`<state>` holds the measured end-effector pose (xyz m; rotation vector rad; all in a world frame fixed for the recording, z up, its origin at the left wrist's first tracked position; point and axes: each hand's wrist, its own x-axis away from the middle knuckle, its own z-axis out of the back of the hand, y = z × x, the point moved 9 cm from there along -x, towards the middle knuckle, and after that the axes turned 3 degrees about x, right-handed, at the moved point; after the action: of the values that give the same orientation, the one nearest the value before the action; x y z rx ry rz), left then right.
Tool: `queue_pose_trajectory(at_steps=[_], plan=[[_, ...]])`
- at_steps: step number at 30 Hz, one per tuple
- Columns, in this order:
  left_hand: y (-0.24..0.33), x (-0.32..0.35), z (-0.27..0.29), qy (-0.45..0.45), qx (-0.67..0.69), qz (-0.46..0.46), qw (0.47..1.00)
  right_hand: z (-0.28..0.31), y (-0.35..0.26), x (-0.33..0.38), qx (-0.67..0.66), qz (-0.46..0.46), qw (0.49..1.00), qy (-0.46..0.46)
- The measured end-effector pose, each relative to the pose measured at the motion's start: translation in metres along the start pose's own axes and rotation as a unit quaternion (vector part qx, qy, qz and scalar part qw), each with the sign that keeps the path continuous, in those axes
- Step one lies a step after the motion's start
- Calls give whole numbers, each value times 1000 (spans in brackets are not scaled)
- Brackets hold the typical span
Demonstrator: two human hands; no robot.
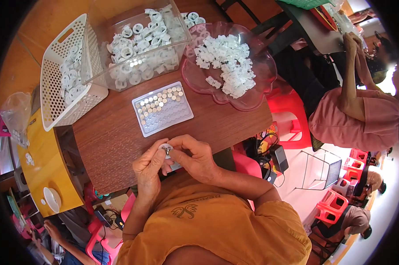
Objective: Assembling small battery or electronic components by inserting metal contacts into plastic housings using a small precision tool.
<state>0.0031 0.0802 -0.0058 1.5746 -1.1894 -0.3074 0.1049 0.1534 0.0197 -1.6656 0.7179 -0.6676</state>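
The left forearm enters from the lower edge and rises steeply to the near edge of the brown wooden desk [115, 145]. The left hand [148, 170] is curled, thumb and forefinger pinched together on a small white ring-shaped part [166, 149] held just above that edge. The right forearm comes in from the lower right, bent at the elbow, in an orange sleeve. The right hand [195, 159] arches over from the other side, its fingertips closed on the same white part, so both hands meet on it and touch each other.

Farther up the desk, from left to right: a white perforated basket [54, 95] holding white parts; a clear plastic bin [135, 44] filled with more white ring-shaped pieces, leaning against the basket; a flat clear tray [163, 108] of small round metal discs, directly beyond the hands; and a pink translucent dish [252, 95] heaped with small white clips. Another person in a pink shirt [363, 119] sits at the right.
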Motion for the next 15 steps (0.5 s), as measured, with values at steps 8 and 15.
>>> queue_pose_trajectory(at_steps=[8,15], plan=[[-8,-5,4,2,9,41,999,55,-90,-17,427,274,858,79],[-10,-4,7,32,58,51,997,110,-84,-103,646,214,732,39]])
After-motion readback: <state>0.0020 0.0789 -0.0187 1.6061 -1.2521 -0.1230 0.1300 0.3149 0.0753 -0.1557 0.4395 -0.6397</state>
